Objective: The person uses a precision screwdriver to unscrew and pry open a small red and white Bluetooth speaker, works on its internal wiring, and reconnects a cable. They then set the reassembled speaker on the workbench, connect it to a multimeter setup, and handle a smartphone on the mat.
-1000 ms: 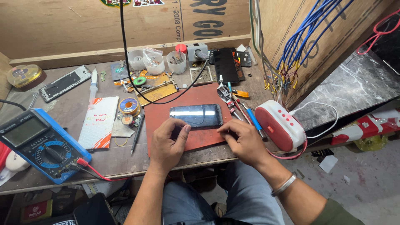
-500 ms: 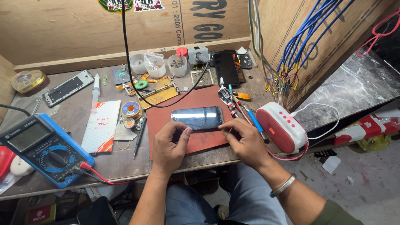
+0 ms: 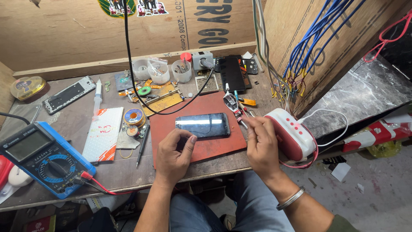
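Across the tabletop [image 3: 51, 182] your gear spreads out, with the blue meter [image 3: 40, 159] at your left and the red-and-white box [image 3: 292, 133] at your right, both kept off the working patch. Between them, the red mat [image 3: 210, 148] gives the phone [image 3: 202, 125] a soft bed; it lies flat, screen up, near the mat's middle. Your left hand [image 3: 171, 154] rests on the mat just below the phone, fingers loosely curled and holding nothing, thumb tip near the phone's lower edge as if to steady it. Your right hand [image 3: 259, 144] is pinched narrow on a thin tool [image 3: 243, 123] by the phone's right end. Compared with half a second ago, that hand has left the phone's edge for the tools, and the phone sits alone.
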`<action>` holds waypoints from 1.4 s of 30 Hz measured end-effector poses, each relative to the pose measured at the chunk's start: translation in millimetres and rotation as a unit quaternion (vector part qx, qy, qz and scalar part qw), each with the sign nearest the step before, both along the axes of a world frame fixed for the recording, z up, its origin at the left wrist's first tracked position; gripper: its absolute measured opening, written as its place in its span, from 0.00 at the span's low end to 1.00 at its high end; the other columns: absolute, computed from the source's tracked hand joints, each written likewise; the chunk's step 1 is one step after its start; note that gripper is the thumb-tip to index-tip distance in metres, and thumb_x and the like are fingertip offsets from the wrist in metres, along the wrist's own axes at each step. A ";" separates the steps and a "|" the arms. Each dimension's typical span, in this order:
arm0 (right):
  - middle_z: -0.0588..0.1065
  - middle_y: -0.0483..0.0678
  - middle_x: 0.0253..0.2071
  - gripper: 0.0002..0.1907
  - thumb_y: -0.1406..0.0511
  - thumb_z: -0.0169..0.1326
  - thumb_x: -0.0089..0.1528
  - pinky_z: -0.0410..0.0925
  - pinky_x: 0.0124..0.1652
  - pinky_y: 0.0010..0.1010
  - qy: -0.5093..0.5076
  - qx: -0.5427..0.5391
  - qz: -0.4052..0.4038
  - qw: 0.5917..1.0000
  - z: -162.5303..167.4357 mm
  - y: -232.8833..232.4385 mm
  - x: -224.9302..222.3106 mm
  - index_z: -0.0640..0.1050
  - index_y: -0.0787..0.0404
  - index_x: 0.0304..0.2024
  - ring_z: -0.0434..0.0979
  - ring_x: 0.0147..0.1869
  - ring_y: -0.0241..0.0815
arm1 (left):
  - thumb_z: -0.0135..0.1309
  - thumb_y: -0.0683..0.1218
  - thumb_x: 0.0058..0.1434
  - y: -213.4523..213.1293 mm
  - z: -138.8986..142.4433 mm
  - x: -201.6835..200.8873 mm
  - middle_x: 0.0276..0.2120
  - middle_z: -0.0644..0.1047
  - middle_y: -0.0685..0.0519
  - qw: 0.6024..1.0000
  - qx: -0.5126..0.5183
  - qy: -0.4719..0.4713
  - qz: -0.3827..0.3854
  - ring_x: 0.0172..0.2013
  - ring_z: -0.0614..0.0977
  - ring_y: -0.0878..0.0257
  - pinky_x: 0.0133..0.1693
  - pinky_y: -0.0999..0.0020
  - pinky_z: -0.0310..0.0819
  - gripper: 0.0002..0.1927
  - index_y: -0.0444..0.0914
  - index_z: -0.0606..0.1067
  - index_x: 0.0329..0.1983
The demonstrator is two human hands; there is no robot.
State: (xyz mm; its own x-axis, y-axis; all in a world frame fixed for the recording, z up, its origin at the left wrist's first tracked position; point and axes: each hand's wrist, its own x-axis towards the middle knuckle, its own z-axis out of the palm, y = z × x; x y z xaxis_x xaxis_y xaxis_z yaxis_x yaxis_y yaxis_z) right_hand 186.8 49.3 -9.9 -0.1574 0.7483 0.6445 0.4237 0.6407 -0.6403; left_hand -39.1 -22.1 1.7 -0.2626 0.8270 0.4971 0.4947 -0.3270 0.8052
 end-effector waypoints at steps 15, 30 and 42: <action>0.80 0.47 0.40 0.09 0.71 0.62 0.62 0.75 0.44 0.30 0.046 0.044 0.171 0.983 -6.9 -8.0 14.5 0.78 0.61 0.45 0.83 0.43 0.42 | 0.59 0.44 0.63 0.7 -0.7 -1.2 0.27 0.78 0.51 1.000 0.011 0.020 0.001 0.26 0.79 0.63 0.30 0.69 0.71 0.07 0.35 0.77 0.34; 0.72 0.54 0.57 0.19 0.65 0.60 0.66 0.69 0.52 0.28 0.046 0.037 -0.069 0.996 35.4 -14.8 110.3 0.70 0.65 0.56 0.74 0.56 0.41 | 0.59 0.44 0.62 0.3 0.1 -2.0 0.26 0.78 0.50 0.999 0.004 0.033 0.002 0.25 0.79 0.61 0.30 0.67 0.71 0.07 0.35 0.77 0.34; 0.72 0.51 0.53 0.37 0.61 0.71 0.48 0.69 0.52 0.37 -0.058 -0.081 -0.162 0.982 13.2 -40.8 85.6 0.72 0.60 0.57 0.74 0.56 0.48 | 0.59 0.45 0.62 0.6 -2.7 -2.7 0.25 0.78 0.50 1.000 -0.012 0.021 -0.004 0.24 0.78 0.61 0.29 0.68 0.71 0.07 0.35 0.77 0.34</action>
